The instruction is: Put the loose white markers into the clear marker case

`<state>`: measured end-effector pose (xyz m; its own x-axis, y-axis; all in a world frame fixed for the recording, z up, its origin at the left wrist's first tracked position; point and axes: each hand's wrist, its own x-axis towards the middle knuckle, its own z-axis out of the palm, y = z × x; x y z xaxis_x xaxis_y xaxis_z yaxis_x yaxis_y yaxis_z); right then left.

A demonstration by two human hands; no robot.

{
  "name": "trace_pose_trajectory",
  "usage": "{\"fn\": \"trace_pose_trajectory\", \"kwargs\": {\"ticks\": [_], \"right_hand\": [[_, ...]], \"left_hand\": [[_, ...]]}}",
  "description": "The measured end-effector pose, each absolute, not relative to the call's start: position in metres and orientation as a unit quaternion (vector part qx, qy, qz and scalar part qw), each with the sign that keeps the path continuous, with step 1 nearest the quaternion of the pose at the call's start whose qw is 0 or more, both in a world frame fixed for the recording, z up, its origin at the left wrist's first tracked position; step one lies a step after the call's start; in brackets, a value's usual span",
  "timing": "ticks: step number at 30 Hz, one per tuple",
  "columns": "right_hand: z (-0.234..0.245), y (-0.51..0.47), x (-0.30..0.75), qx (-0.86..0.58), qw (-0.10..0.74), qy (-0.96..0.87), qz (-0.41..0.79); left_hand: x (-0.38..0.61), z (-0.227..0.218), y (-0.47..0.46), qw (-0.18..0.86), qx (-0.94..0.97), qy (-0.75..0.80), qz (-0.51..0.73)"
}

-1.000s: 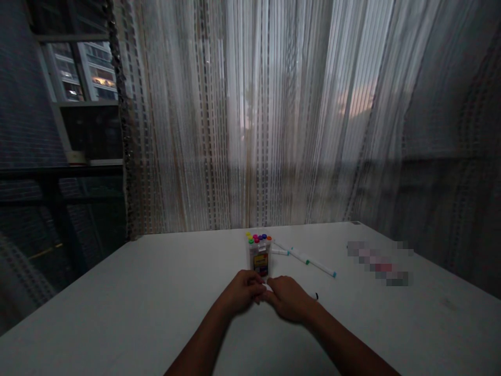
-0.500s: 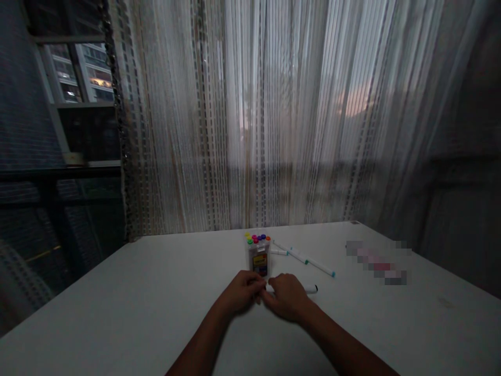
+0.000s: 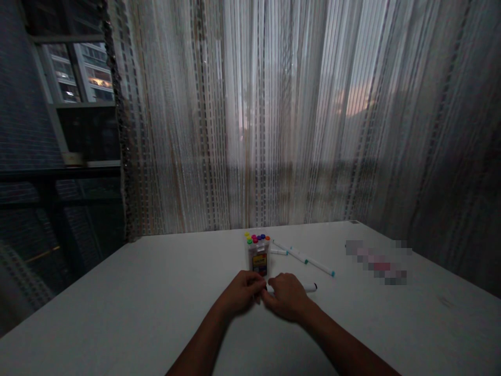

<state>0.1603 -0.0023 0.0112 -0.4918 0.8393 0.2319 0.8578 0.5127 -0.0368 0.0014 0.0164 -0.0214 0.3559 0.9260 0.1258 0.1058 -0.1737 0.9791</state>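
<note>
A white marker with a black end (image 3: 310, 288) lies crosswise through my right hand (image 3: 287, 297), whose fingers are closed round its middle. My left hand (image 3: 243, 293) pinches the marker's dark left tip, and its thumb and fingers meet those of my right hand. The tip itself is mostly hidden by the fingers. Directly beyond my hands stands a clear case (image 3: 258, 261) of markers with caps in yellow, green, pink, purple, blue and orange. To its right, several slim white markers (image 3: 320, 268) with teal or green ends lie loose.
Everything rests on a white table (image 3: 156, 297). A blurred, pixelated pinkish thing (image 3: 378, 262) lies toward the right edge. Behind the table hangs a striped sheer curtain (image 3: 242, 130), with a window (image 3: 78, 73) at the left.
</note>
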Motion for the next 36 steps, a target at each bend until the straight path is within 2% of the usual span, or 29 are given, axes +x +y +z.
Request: {"fn": "trace_pose_trajectory", "kwargs": {"ticks": [36], "right_hand": [[0.0150, -0.0064, 0.1590, -0.495, 0.118, -0.860, -0.036]], "left_hand": [[0.0019, -0.0208, 0.0157, 0.488, 0.667, 0.394, 0.401]]}}
